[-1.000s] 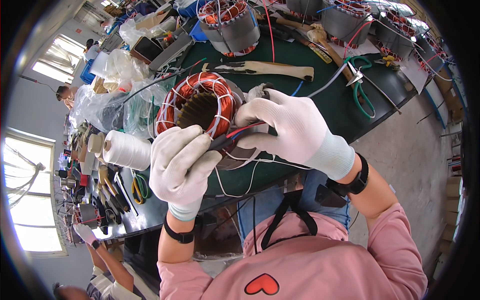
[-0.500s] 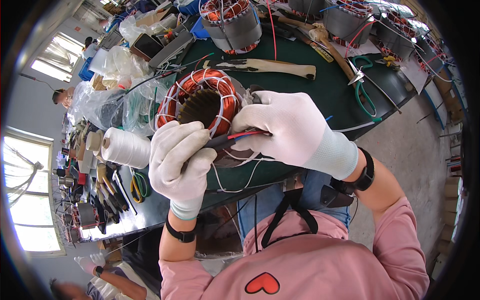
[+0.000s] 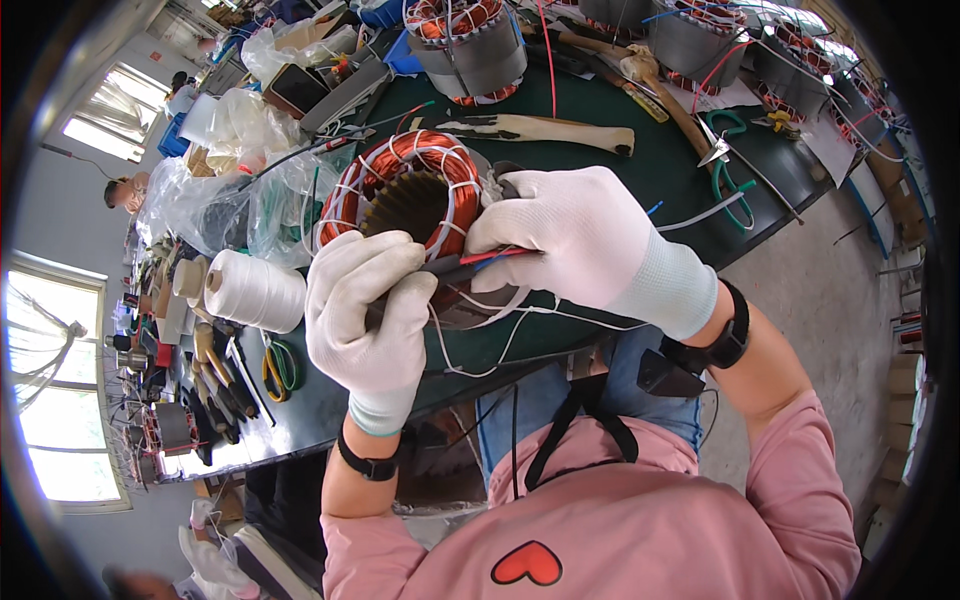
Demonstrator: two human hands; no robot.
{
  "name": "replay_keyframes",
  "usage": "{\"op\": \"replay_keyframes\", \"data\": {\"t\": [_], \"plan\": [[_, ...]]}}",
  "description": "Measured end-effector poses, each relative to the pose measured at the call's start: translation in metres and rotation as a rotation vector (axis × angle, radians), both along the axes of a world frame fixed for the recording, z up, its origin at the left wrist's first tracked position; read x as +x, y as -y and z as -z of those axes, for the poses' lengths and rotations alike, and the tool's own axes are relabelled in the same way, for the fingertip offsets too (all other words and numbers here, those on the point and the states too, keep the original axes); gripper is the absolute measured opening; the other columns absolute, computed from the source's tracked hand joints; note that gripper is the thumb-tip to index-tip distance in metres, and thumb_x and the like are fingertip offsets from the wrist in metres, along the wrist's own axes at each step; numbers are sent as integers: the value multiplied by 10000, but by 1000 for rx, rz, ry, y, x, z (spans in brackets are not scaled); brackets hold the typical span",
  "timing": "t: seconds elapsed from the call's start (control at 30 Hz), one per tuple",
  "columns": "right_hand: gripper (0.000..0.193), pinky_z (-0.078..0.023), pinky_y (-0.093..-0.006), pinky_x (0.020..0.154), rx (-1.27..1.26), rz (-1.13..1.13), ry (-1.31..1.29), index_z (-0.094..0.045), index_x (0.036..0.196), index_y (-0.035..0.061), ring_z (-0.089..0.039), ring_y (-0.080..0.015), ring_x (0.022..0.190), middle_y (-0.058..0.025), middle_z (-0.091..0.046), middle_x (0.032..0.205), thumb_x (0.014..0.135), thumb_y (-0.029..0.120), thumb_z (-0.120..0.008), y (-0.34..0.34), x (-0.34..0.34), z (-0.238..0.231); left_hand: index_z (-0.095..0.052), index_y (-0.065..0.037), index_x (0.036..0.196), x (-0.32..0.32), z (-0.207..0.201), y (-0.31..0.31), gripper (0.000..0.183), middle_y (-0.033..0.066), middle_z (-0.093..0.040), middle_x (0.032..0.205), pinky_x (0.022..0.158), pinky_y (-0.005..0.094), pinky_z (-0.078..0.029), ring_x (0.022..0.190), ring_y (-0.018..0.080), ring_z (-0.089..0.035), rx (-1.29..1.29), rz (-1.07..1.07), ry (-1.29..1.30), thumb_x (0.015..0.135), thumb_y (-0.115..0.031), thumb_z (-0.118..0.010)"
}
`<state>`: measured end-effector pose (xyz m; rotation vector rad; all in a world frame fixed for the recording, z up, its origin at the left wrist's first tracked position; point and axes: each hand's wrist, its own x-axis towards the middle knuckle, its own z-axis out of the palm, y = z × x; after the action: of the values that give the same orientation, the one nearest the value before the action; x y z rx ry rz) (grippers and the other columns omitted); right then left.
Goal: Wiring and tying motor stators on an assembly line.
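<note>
A motor stator (image 3: 462, 200) with laced copper windings stands on the bench in front of me. At its near side my left hand (image 3: 368, 305), in a white glove, is closed round a dark sleeve (image 3: 446, 268). Red wires (image 3: 492, 256) and a blue wire (image 3: 488, 264) come out of the sleeve's right end. My right hand (image 3: 585, 240), gloved too, pinches these wires close to the sleeve; its fingertips are partly hidden. A thin white cord (image 3: 500, 358) loops below the hands.
Beyond the stator lies a flat wooden stick (image 3: 540, 131). Green-handled scissors (image 3: 718, 155) lie at the right, further stators (image 3: 465, 62) at the back. A white thread spool (image 3: 255, 290), plastic bags (image 3: 200, 205) and yellow-green scissors (image 3: 279, 368) sit left. Another person's arm (image 3: 215, 565) shows lower left.
Both hands have shifted slightly, the left a little to the right, still holding sleeve and wires. The white cord now stretches further right. The other person's hands at lower left have moved.
</note>
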<state>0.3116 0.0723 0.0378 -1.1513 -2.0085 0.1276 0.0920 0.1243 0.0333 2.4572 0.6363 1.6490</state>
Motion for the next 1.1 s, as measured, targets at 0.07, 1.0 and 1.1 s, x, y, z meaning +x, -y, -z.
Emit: {"op": "replay_keyframes", "data": {"t": [0.07,1.0,1.1], "plan": [[231,-527,-375,643,22,19,11,-705,984,185,-674,-257,750,-40,-640,865,829,344,-766,0,-1,-1,-740,-47,943,-1,-1,2,280,91,-743,956,931,428,-526,908,270,-677,-25,-8,11,677,27,-783],[276,-481,-369,556,387,46,-28,-657,929,201,-639,-245,660,-24,-578,767,712,281,-808,-13,3,14,-749,-95,854,-9,-3,-9,336,82,-701,1016,858,432,-520,920,293,-644,157,103,-167,536,-103,-855],[282,-488,-379,568,361,34,-6,-658,933,185,-644,-253,675,-29,-583,777,714,280,-809,-10,1,10,-743,-115,876,-8,3,-12,368,76,-690,1039,833,427,-515,917,294,-626,193,94,-153,529,-101,-869]]}}
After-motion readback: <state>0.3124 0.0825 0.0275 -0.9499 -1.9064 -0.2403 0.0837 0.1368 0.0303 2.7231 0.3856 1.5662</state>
